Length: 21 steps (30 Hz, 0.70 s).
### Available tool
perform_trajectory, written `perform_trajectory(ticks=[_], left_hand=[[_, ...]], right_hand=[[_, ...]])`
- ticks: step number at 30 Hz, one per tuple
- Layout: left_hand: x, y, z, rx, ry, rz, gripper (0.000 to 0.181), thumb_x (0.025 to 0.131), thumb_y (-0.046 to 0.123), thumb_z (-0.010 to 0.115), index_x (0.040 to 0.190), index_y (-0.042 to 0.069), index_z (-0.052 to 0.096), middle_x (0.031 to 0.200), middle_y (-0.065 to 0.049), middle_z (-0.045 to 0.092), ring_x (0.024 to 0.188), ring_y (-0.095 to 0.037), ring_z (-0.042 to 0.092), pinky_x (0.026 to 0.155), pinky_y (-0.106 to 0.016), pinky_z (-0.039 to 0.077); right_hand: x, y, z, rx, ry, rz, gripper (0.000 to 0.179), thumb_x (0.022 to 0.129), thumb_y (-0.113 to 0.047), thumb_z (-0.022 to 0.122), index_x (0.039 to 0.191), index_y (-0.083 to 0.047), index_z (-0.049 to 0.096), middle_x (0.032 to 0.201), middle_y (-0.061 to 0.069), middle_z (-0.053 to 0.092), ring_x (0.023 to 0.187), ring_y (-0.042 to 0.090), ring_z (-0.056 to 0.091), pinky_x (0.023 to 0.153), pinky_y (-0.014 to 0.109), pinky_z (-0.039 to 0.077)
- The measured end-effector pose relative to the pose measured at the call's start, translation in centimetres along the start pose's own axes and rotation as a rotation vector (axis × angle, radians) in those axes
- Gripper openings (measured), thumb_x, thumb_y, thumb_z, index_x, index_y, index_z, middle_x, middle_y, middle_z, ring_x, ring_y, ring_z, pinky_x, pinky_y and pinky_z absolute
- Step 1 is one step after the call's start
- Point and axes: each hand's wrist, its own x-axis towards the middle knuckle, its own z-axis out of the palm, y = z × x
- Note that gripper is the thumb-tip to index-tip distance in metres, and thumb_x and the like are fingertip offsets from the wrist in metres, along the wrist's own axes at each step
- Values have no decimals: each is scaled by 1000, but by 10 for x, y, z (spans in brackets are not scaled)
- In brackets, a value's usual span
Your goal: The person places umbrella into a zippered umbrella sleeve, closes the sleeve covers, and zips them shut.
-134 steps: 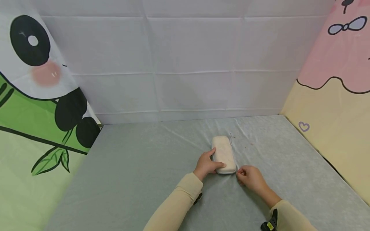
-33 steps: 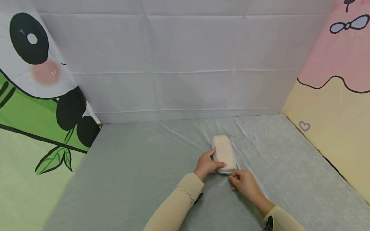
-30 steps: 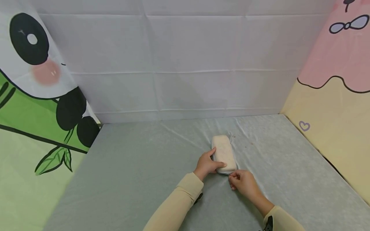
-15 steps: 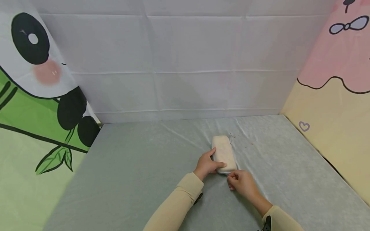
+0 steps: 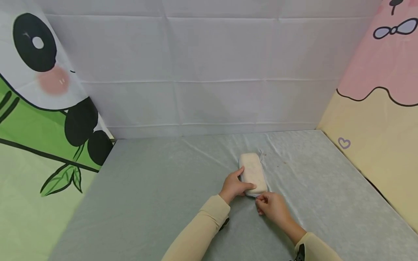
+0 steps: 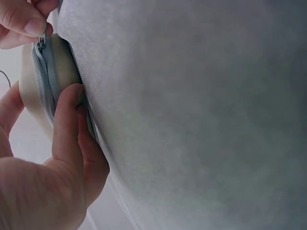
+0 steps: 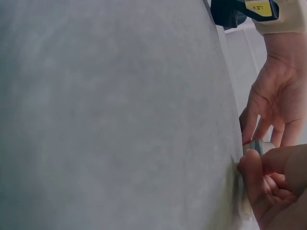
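Observation:
A cream, rounded zip case [image 5: 253,173] with a grey zipper band lies lengthwise on the grey cloth. My left hand [image 5: 233,185] grips its near left side, thumb on the top face and fingers along the edge. At the near end, my right hand [image 5: 273,208] pinches the small metal zipper pull [image 6: 42,42] between thumb and forefinger, as the left wrist view shows. The zipper tape [image 6: 47,81] runs from the pull along the side toward the left fingers. In the right wrist view the right fingers cover most of the case's end.
Grey cloth [image 5: 156,188] covers the table, with creases around the case. A thin cord loop [image 5: 261,156] sticks out by the case's far right corner. A white sheet [image 5: 209,72] hangs behind, and printed cartoon panels [image 5: 375,145] stand at both sides.
My right hand has slid left round the case's near right corner to its near end, with only a slight shift in the last second. The left hand and the case stay put.

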Motion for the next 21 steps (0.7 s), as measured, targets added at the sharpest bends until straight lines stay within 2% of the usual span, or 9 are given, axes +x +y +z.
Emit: perform_trajectory(ticks=[11,21], left_hand=[[1,0,0,1,-1,-8,83,70,19,83,142,15,42,133,-20,47,54,-19,59,51,-32,52],[-1,1,-1,-6,-7,-13,83,70,18,83,142,15,42,134,-20,46,54,-20,59,51,-32,52]], right_hand=[[2,-1,5,-8,-12,26,11,80,6,63,71,-1,65,55,0,58,45,11,55,42,21,43],[2,-1,7,15,-15,1,12,80,7,62,70,0,64,55,-1,57,44,11,55,42,22,44]])
